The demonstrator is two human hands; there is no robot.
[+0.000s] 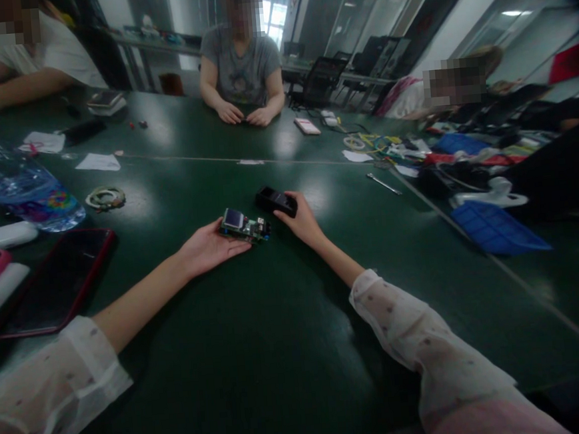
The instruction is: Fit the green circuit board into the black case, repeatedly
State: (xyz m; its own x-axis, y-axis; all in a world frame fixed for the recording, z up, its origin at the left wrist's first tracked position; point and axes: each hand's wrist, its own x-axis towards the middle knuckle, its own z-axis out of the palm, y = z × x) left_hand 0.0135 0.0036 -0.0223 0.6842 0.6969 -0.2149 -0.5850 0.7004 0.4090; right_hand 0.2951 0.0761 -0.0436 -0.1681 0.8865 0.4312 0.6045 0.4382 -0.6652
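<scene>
My left hand is closed on a green circuit board that carries a small square screen, with the thumb at its left end and the fingers beneath. In my right hand is a black plastic casing with a window-like opening on top, gripped between thumb and fingers. The two pieces are held close together over the middle of the green table, the casing slightly farther back and to the right of the board. A narrow gap seems to lie between them.
On the left are a water bottle, a red-edged phone, a white case and a coiled cable. A screwdriver-like tool, a blue tray and tangled cables lie right. A person sits opposite.
</scene>
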